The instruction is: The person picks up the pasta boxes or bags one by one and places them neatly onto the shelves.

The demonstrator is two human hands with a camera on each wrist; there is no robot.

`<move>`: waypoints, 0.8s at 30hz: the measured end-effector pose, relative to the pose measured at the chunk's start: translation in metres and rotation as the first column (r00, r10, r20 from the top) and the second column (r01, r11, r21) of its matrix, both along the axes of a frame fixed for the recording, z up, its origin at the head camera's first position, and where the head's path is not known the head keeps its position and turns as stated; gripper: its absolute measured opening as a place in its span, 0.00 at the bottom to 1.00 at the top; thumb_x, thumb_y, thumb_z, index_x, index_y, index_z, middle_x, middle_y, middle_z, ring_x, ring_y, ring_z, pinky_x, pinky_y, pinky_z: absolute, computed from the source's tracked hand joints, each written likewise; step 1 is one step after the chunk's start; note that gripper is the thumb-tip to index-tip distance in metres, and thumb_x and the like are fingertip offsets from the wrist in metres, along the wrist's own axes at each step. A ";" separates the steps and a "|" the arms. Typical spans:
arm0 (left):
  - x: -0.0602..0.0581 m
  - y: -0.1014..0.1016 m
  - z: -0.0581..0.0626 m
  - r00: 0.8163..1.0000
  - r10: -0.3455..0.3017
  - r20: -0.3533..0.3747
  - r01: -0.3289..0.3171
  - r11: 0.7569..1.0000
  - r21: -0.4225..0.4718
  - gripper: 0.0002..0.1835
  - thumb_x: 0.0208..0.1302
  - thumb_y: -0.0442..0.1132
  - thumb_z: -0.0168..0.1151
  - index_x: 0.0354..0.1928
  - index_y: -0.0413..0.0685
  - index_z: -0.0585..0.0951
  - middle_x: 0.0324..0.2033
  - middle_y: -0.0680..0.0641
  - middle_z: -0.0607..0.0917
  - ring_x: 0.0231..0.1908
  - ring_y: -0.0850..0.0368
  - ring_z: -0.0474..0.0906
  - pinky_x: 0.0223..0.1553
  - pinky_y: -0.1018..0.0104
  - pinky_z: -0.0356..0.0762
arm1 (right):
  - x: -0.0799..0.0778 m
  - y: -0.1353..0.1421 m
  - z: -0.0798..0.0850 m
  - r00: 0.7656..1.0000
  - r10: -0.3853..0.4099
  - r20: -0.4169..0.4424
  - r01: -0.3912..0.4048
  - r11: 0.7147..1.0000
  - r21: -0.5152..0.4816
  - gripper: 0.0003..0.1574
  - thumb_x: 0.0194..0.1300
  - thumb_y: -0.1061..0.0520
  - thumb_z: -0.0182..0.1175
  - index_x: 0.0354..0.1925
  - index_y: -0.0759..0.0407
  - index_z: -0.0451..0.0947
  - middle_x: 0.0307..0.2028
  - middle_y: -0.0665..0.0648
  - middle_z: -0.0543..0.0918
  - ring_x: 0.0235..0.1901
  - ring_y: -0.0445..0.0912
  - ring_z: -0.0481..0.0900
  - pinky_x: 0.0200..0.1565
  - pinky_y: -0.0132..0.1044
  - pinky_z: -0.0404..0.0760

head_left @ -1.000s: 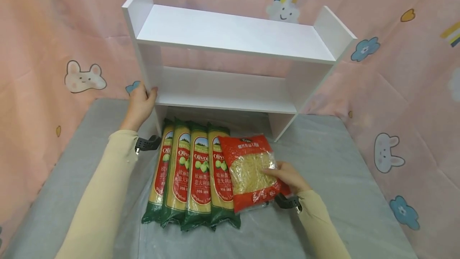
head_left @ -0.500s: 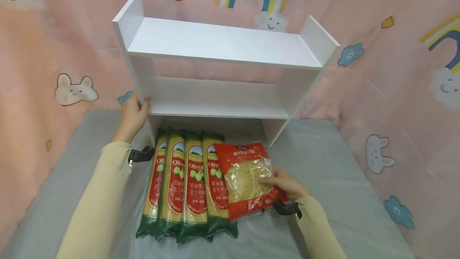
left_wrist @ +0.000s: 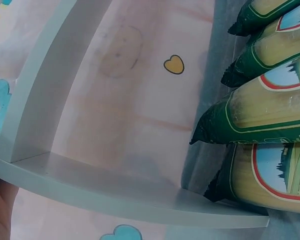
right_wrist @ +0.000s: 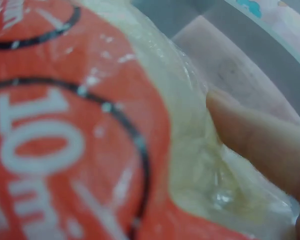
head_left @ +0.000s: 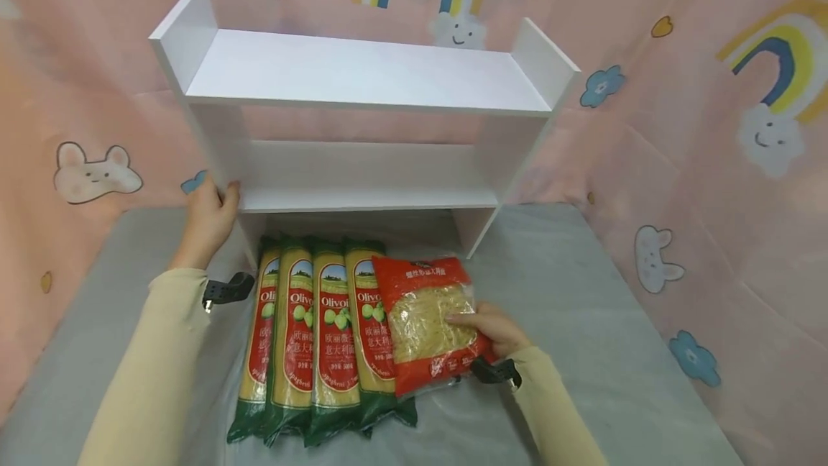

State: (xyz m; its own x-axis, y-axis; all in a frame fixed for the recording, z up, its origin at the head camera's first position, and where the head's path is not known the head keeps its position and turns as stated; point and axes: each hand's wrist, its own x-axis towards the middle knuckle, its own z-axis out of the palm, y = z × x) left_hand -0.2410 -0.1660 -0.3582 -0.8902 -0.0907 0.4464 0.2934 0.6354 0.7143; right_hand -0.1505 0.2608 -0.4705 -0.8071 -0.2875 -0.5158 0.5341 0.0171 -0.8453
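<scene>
My left hand (head_left: 207, 225) grips the left side panel of a white two-tier shelf (head_left: 362, 177) at the height of its lower board. In the left wrist view, part of that hand (left_wrist: 1, 207) shows at the panel's edge (left_wrist: 135, 206). My right hand (head_left: 497, 329) holds a red bag of pasta (head_left: 430, 322) by its right side, thumb over the front. Seen from the right wrist, the thumb (right_wrist: 260, 140) presses the bag's clear film (right_wrist: 195, 165); the other fingers are hidden. The bag's left edge overlaps the rightmost of several green-ended spaghetti packs (head_left: 336, 344).
The spaghetti packs lie side by side on a grey-covered table (head_left: 569, 293), their far ends under the shelf's lower board. Behind the shelf hangs a pink printed curtain (head_left: 647, 128). Both boards of the shelf are bare.
The head view has turned slightly right, so everything sits further left in it. Both hands keep their holds, and the bag stays beside the spaghetti packs.
</scene>
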 end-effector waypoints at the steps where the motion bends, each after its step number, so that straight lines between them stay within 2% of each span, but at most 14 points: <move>1: 0.000 -0.001 0.001 1.000 0.000 0.001 0.000 1.000 0.000 0.14 0.70 0.34 0.44 0.44 0.25 0.68 0.25 0.34 0.71 0.29 0.41 0.67 0.32 0.51 0.63 | 0.000 -0.001 0.000 1.000 0.020 -0.014 -0.020 1.000 0.001 0.30 0.60 0.58 0.62 0.55 0.71 0.64 0.33 0.57 0.82 0.31 0.48 0.83 0.36 0.42 0.81; 4: 0.001 -0.002 0.004 1.000 -0.010 0.000 0.010 1.000 0.009 0.16 0.70 0.34 0.43 0.47 0.23 0.67 0.32 0.27 0.74 0.33 0.38 0.68 0.35 0.46 0.64 | 0.000 -0.002 0.003 0.996 0.064 -0.057 -0.064 0.998 -0.008 0.36 0.60 0.60 0.61 0.61 0.73 0.58 0.37 0.57 0.81 0.34 0.49 0.82 0.39 0.45 0.81; 6: 0.002 -0.002 0.005 1.000 -0.014 0.008 0.014 1.000 -0.002 0.17 0.71 0.35 0.42 0.49 0.22 0.67 0.33 0.26 0.75 0.33 0.38 0.69 0.33 0.46 0.66 | 0.002 -0.002 0.004 0.994 0.068 -0.089 -0.067 0.998 0.006 0.37 0.59 0.62 0.62 0.61 0.73 0.58 0.38 0.57 0.81 0.35 0.49 0.82 0.39 0.45 0.81; 11: 0.005 0.000 0.000 1.000 -0.002 0.022 0.003 0.999 -0.050 0.15 0.70 0.35 0.43 0.45 0.23 0.67 0.25 0.32 0.73 0.26 0.41 0.68 0.25 0.55 0.64 | 0.009 -0.004 0.010 0.989 0.030 -0.142 -0.024 0.999 0.040 0.35 0.54 0.64 0.64 0.56 0.73 0.61 0.39 0.58 0.80 0.36 0.49 0.82 0.39 0.46 0.81; 17: 0.004 0.001 -0.002 1.000 0.010 -0.006 -0.010 0.999 -0.030 0.15 0.70 0.34 0.44 0.44 0.23 0.68 0.25 0.32 0.73 0.27 0.41 0.67 0.27 0.53 0.63 | 0.011 -0.011 0.022 0.972 -0.014 -0.233 0.031 0.997 0.069 0.31 0.52 0.65 0.64 0.52 0.72 0.64 0.37 0.57 0.79 0.35 0.48 0.81 0.38 0.44 0.81; 22: 0.003 0.000 -0.002 1.000 0.026 -0.005 -0.026 0.999 -0.048 0.13 0.70 0.34 0.44 0.42 0.26 0.68 0.21 0.37 0.70 0.24 0.43 0.66 0.24 0.58 0.61 | 0.013 -0.014 0.028 0.969 -0.047 -0.242 0.067 0.995 0.075 0.28 0.51 0.66 0.65 0.50 0.70 0.66 0.35 0.57 0.80 0.33 0.48 0.81 0.36 0.43 0.81; 24: 0.002 0.001 -0.002 1.000 0.025 -0.002 -0.025 0.998 -0.050 0.13 0.70 0.35 0.44 0.43 0.25 0.68 0.22 0.36 0.71 0.24 0.43 0.67 0.24 0.57 0.63 | 0.013 -0.015 0.030 0.967 -0.051 -0.248 0.072 0.994 0.077 0.29 0.51 0.67 0.65 0.51 0.70 0.66 0.35 0.57 0.80 0.33 0.48 0.81 0.36 0.43 0.81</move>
